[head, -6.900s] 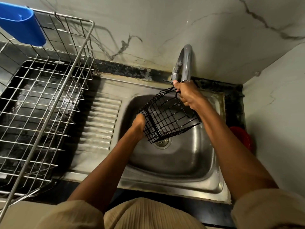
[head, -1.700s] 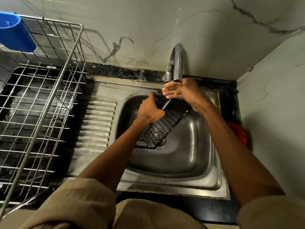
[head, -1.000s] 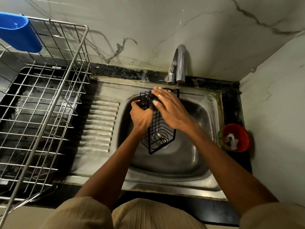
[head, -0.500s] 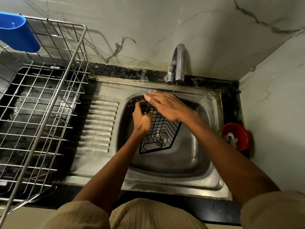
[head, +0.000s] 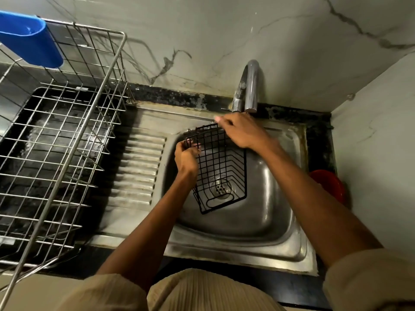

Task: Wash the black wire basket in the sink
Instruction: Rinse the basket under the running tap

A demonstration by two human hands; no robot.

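Mid-wash, held tilted over the square stainless steel sink [head: 265, 223], directly above the drain: black wire basket [head: 221, 167] of thin grid mesh, far end raised toward the curved chrome tap [head: 250, 86] at 12 o'clock, near end dipped low in the bowl. Probably angled so to bring the upper rim under the spout and let runoff fall to the drain; running water not discernible. Left hand [head: 187, 157] at the basket's 9 o'clock edge, fingers curled round the wire, apparently as the steadying grip. Right hand [head: 241, 131] laid across the top rim at 1 o'clock, fingers bent over the wire and seemingly rubbing along it; a true pinch cannot be told. Off at 9 o'clock, on the black table beside the ribbed draining board: large silver wire dish rack [head: 60, 140], a blue plastic cup-shaped holder [head: 29, 39] hung on its far corner, likely the basket's next stop. At 3 o'clock, wedged against the wall: round red plastic bowl [head: 329, 184], partly hidden by the right forearm.
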